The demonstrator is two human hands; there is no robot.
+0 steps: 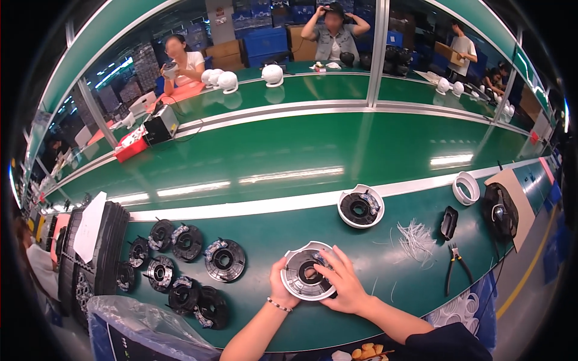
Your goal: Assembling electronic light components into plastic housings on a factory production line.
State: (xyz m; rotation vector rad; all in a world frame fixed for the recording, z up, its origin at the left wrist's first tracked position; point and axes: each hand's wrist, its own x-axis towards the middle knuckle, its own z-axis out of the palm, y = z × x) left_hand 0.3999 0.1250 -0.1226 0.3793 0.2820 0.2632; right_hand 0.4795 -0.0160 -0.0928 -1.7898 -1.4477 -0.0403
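Left hand: the left hand (281, 287) is curling around the left rim of the disc (308, 278), fingers hidden under it, thumb up on the edge.
Right hand: the right hand (338, 279) is lying on the right side of the disc, fingers spread, fingertips (319, 260) poking at the small bits near the hole in the middle.
Disc: it is round, grey and white with a dark ring inside. It is being held near the front edge of the bench (337, 234), about halfway along.
Bracelet: a bead bracelet (279, 305) is sitting on the left wrist.
Black parts: a bunch of round black parts (224, 260) are lying flat on the left part of the bench, close to each other.
Stack: a tall black stack (99, 253) is leaning at the left end, with a white paper on it.
Bag: a clear plastic bag (144, 328) is sitting at the front left corner.
White bowl: a white bowl with a black part (360, 207) inside is resting at the back edge, behind the right hand.
Ties: thin white ties (415, 237) are lying in a loose pile to the right of the hands.
Pliers: pliers (456, 260) are lying just right of the ties, near the front edge.
White ring: a white ring (466, 188) is standing near the back right corner.
Belt: a shiny green belt (313, 156) is running behind the bench.
People: other people are sitting far across the belt.
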